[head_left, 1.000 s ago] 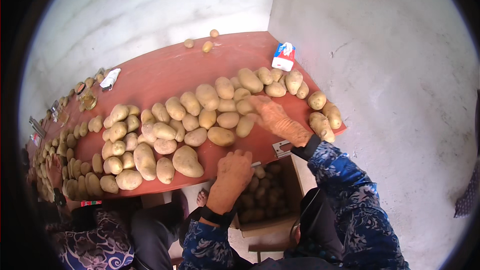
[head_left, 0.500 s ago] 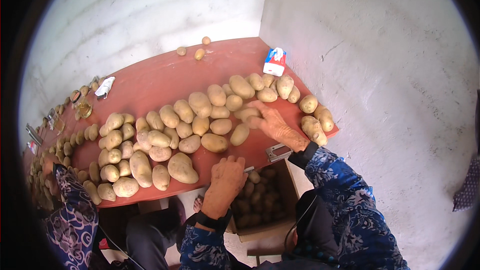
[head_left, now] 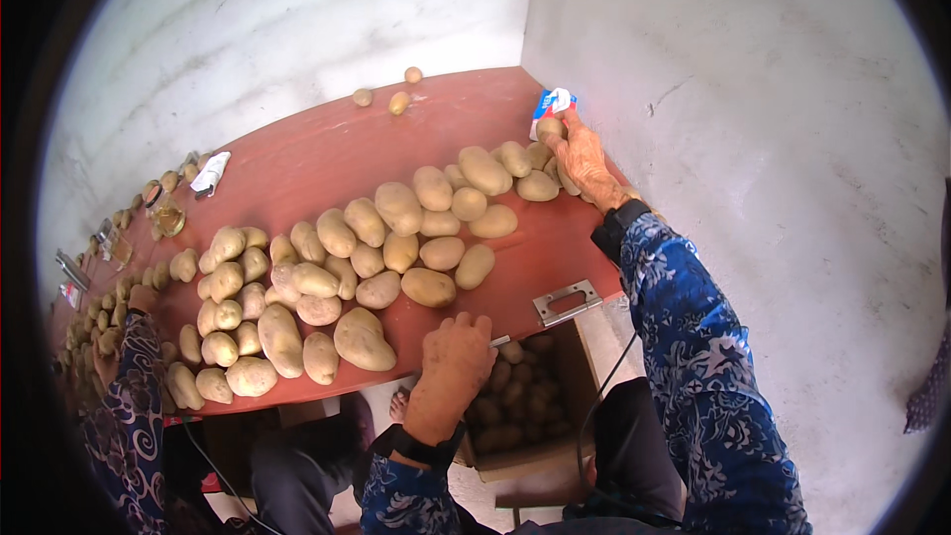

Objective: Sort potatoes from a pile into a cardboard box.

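My right hand [head_left: 584, 160] is raised at the far right end of the red table, its fingers closed round a potato [head_left: 550, 128] in front of the tissue pack [head_left: 555, 101]. Below that hand and wrist, more potatoes are partly covered. My left hand [head_left: 451, 369] rests at the table's front edge with curled fingers. A small silver piece [head_left: 499, 341] shows beside its fingertips; whether the hand grips it is hidden. Rows of potatoes [head_left: 398, 208] lie across the table, one large potato [head_left: 364, 339] near the front edge.
A metal hinge [head_left: 568, 303] lies at the table's front edge. Below stands a cardboard box [head_left: 535, 463] of smaller potatoes. At left, a co-worker's hand [head_left: 144, 299] is among potatoes, near a glass jar [head_left: 168, 216]. Three small potatoes [head_left: 399, 103] lie at the back.
My right hand has moved from the potato rows up and right to the tissue pack, now holding a potato. My left hand stays by the edge. The co-worker's arm has shifted.
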The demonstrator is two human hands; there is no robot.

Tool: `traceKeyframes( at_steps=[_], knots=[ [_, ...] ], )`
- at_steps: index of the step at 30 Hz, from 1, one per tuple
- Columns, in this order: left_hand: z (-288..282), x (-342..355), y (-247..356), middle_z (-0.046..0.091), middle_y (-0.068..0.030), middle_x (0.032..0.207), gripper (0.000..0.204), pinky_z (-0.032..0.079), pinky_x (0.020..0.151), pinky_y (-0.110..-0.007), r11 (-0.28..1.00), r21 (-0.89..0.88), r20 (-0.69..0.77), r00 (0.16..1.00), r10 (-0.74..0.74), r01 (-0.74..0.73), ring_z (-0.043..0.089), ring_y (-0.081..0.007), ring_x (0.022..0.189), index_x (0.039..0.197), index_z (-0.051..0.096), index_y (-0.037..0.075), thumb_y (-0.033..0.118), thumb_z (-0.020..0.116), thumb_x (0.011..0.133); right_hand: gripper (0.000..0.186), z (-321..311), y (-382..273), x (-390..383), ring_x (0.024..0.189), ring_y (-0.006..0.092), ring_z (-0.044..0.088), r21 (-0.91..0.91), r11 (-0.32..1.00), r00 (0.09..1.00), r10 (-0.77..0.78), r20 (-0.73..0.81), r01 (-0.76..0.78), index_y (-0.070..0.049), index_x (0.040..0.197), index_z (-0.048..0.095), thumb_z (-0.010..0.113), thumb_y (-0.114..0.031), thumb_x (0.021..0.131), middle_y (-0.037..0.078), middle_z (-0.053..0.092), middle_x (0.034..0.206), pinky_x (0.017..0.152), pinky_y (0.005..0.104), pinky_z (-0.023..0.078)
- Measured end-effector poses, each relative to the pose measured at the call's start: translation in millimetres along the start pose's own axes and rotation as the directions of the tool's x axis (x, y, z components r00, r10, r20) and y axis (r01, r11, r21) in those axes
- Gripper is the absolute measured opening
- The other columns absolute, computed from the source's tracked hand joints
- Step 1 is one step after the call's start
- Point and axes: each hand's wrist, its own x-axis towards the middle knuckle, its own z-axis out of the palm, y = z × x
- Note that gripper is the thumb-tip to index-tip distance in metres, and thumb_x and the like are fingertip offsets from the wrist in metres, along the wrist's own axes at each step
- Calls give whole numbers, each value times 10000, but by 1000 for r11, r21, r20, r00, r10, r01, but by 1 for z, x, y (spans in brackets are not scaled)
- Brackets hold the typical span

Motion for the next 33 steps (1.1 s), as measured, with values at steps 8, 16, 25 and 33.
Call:
traceKeyframes(
  at_steps=[8,16,25,33],
  knots=[
    [2,0,2,637,-101,963,268,555,719,-417,999,36,-9,1000,-13,13,640,-297,917,955,623,91,239,741,766,340,38,9,11,972,381,648,-200,975,994,-105,-25,98,-91,1179,551,591,-231,871,194,676,1056,939,525,377],
    [-2,-3,1,605,-122,944,251,507,747,-469,999,-38,-35,999,1,-2,611,-332,908,964,576,77,194,716,792,273,53,18,7,1078,330,608,-483,850,978,-180,106,209,-109,1138,612,514,-182,894,145,663,1104,972,510,328],
    [0,-3,1,609,-118,941,249,510,746,-465,1000,-4,-18,1000,-20,20,616,-326,905,953,585,76,200,724,788,339,2,-5,-25,1059,350,597,-337,880,941,-333,61,333,-96,1181,608,617,-121,843,163,645,1103,947,475,449],
    [3,-6,1,607,-119,956,251,499,748,-467,1000,-19,-68,997,23,-25,613,-323,920,971,586,71,198,716,799,261,12,-21,-91,960,391,633,9,943,893,-319,319,334,-56,1055,612,675,-189,840,211,652,997,847,490,514]
  ],
)
